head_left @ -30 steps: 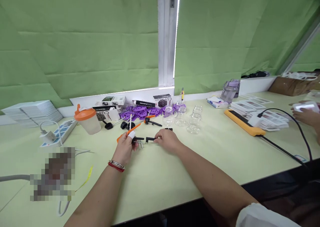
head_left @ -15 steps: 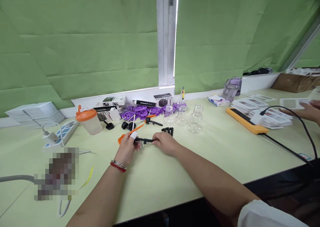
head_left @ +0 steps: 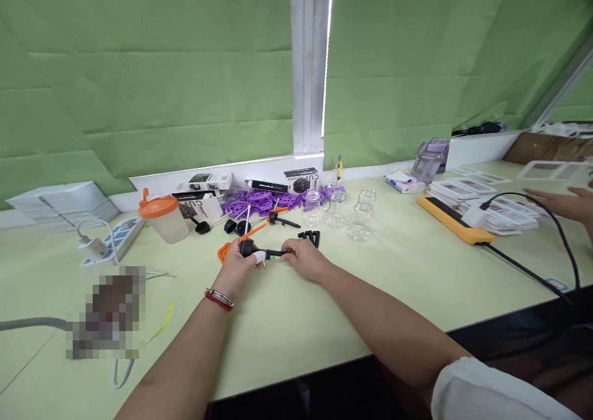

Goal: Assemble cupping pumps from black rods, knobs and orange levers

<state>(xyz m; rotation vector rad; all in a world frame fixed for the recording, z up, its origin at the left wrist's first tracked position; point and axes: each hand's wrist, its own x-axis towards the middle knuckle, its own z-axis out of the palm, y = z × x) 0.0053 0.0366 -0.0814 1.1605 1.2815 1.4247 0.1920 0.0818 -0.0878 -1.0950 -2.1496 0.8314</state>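
Left hand (head_left: 235, 267) is closed around a black round-headed piece (head_left: 247, 247); right hand (head_left: 306, 260) pinches the end of a black arm (head_left: 275, 253). Both parts lie between the hands, between the bench's (head_left: 324, 321) near and far edges. Change, last half-second: round head turned upward; arm meets it, apparently joined. Far edge: white box (head_left: 303, 181) reads "CUP HOLDER"; black box (head_left: 269, 186) print illegible.

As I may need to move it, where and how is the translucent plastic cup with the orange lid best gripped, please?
Probably around the cup's body, below its overhanging lid, from the near side: printed cardboard boxes lie rightward and behind.
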